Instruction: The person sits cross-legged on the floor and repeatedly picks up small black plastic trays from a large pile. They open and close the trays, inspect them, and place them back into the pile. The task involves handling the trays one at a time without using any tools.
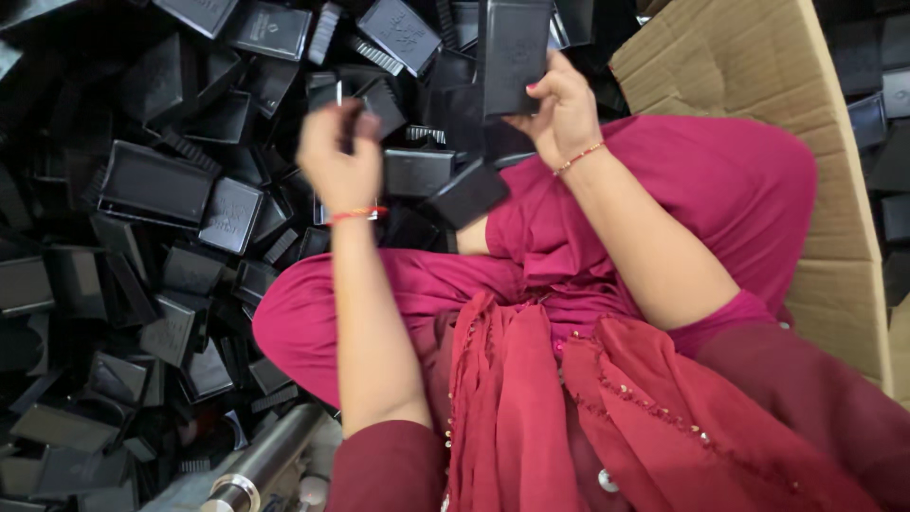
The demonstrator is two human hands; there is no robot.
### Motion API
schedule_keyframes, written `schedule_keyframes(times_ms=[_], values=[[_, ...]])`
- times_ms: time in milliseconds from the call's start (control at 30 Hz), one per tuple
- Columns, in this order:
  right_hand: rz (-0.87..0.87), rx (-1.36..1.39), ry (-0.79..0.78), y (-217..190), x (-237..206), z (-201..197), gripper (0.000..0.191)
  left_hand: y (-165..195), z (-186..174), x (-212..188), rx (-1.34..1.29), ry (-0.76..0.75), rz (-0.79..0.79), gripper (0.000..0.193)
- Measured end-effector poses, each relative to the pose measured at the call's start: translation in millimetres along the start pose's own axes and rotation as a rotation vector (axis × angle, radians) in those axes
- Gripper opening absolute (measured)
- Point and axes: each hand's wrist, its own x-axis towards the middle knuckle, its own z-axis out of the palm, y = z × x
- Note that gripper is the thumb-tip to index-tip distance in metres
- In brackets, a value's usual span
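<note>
right hand [561, 106] grips upright black plastic case [513, 52] above pile; left hand [339, 156] pinches small black part [325, 92].

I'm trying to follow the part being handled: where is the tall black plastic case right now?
In the head view, the tall black case is top centre, held upright by the right hand over the heap of black parts, left of the cardboard sheet.

the right hand [561, 106] grips a black rectangular plastic cover [513, 55], held upright above the pile of black plastic parts [161, 237]. the left hand [339, 156] pinches a small black piece [325, 92] beside it. a cardboard sheet [758, 66] lies behind the pink-clothed knee [730, 180].
</note>
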Motion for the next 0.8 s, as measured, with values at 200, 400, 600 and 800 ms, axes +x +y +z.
schedule_keyframes(times_ms=[200, 400, 600, 800], values=[[0.207, 0.375, -0.066, 19, 13, -15, 0.057, -47, -15, 80, 0.643, -0.073, 0.059, 0.037], [0.281, 0.491, -0.200, 24, 3, -12, 0.082, -84, 8, 144, 1.248, -0.283, 0.616, 0.049], [0.242, 0.332, -0.253, 34, 6, -9, 0.064, -83, 18, 146, 1.101, -0.664, 0.125, 0.042], [0.148, 0.261, -0.172, 54, 18, -22, 0.056, -33, 10, 106, 0.502, -0.749, 0.293, 0.100]])
